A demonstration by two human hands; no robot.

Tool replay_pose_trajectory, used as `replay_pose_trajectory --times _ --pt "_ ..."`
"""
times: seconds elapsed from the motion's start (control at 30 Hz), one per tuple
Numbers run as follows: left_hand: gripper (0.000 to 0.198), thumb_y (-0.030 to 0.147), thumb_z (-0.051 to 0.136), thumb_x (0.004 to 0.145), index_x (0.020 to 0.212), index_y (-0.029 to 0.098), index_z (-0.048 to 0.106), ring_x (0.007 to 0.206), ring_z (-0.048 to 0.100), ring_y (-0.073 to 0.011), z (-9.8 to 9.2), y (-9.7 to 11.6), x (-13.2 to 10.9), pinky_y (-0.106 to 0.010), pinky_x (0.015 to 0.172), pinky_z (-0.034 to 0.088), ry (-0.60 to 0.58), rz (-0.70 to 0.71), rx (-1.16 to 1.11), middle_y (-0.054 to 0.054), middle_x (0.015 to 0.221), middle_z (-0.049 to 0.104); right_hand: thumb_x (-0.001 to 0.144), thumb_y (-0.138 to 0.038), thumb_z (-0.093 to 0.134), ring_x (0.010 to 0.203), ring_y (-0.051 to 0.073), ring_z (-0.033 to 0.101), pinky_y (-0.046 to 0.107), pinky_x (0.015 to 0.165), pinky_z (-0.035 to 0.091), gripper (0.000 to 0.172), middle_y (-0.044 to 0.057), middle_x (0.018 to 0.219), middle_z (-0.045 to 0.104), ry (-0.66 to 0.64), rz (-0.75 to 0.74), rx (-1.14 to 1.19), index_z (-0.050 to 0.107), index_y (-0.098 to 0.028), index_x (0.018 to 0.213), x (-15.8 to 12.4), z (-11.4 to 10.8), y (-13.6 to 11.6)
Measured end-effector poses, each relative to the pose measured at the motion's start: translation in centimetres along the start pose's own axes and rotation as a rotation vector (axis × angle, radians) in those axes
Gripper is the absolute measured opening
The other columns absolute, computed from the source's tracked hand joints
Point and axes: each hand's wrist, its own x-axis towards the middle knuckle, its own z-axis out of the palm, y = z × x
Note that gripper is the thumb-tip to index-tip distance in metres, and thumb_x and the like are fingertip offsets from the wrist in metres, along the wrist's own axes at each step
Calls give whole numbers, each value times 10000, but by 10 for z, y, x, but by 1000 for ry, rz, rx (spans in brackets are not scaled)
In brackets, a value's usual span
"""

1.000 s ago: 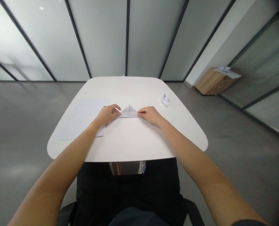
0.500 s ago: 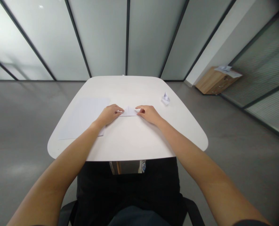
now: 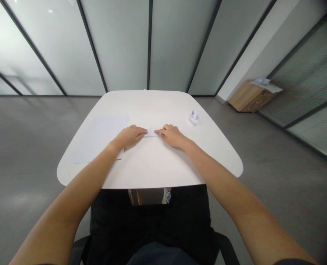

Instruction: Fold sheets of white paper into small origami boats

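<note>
closing in on a small folded white paper point(image 3: 150, 131), a person's left hand point(image 3: 130, 136) and right hand point(image 3: 173, 135) work at a smooth, round-cornered white table point(image 3: 157, 165) before frosted glass panels point(image 3: 124, 48) framed in dark strips. at far left, grey floor point(image 3: 22, 147) carries a soft sheen; next, large white sheets point(image 3: 97, 136) lie flat on the tabletop, crossed by the left forearm point(image 3: 94, 175). the left hand has moved in from the paper's left end, where it was a second ago, its fingers now laid close together with their tips on the paper; whether the thumb pinches from the near side cannot be told. the folded paper lies on the table between the two hands, showing a straight near edge and a central crease, much of the peaked triangle seen a second earlier now covered. the right hand has likewise come inward, its index finger point(image 3: 160, 131), parted from the thumb half a second ago, now stretched onto the paper while the others curl; any grip by the thumb is hidden. farther right, a small paper boat point(image 3: 193, 117), sharply creased and pointed at its middle, rests apart, in the same spot as before. at far right, a boxy wood-grain cabinet point(image 3: 244, 96) bears loose white papers point(image 3: 266, 85) on top, its inside out of sight.
</note>
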Motion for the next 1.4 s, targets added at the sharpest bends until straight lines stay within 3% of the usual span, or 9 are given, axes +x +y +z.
replay_pose_trajectory --times 0.17,0.5,0.63,0.77,0.87,0.97,1.07,1.2,1.4 --pt "366 478 651 962 1264 296 749 1129 685 -280 1 -3 3 -392 1046 495 -22 47 -16 -55 1235 778 1023 -447 593 1157 341 566 497 1029 413 444 143 1226 645 -1 -11 18 673 -336 1446 -1 -3 -1" --pt "317 410 557 1021 1246 299 751 961 728 -244 1 2 3 -370 925 540 28 120 139 -72 1048 791 997 -506 632 1167 327 575 496 1045 422 499 131 1215 627 59 -7 44 648 -333 1465 -2 -1 0" --pt "331 366 520 1036 1245 255 750 908 749 -220 -1 11 3 -337 882 548 68 97 126 -80 1027 802 966 -450 691 1156 301 618 454 1032 470 633 135 1242 643 219 39 155 533 -270 1552 -1 2 -5" --pt "343 358 525 1030 1258 219 740 843 756 -199 -1 20 5 -312 836 549 86 15 68 -74 1041 810 951 -446 713 877 219 709 371 877 574 795 99 1110 734 405 238 453 354 -180 1609 1 2 -16" --pt "331 361 549 1019 1244 213 741 802 755 -190 0 28 6 -302 814 545 89 -57 -11 -58 1003 813 1007 -513 626 648 167 706 291 632 595 727 78 999 787 242 340 756 357 -167 1588 4 4 -23" --pt "315 373 574 1011 1226 221 746 804 758 -190 0 37 7 -297 812 539 91 -98 -63 -47 994 814 1024 -509 610 598 151 713 249 502 574 610 122 1068 802 130 329 895 485 -156 1506 7 5 -25" --pt "295 371 589 1003 1196 223 756 810 761 -194 1 43 7 -302 826 538 98 -112 -89 -44 992 815 1025 -466 623 631 154 740 234 484 585 494 138 1141 791 135 291 925 584 -152 1404 8 7 -25" --pt "276 371 635 974 1185 234 751 798 763 -196 3 46 8 -312 829 547 99 -134 -167 -38 1013 817 1027 -420 622 682 162 760 224 482 597 463 130 1171 782 145 268 943 579 -167 1412 9 8 -25" --pt "532 427 740 908 1397 245 636 797 774 -197 8 41 8 -296 794 569 116 -218 -456 -52 1062 800 1025 -415 621 733 183 766 228 455 592 527 143 1174 772 145 236 959 544 -155 1476 9 8 -27"
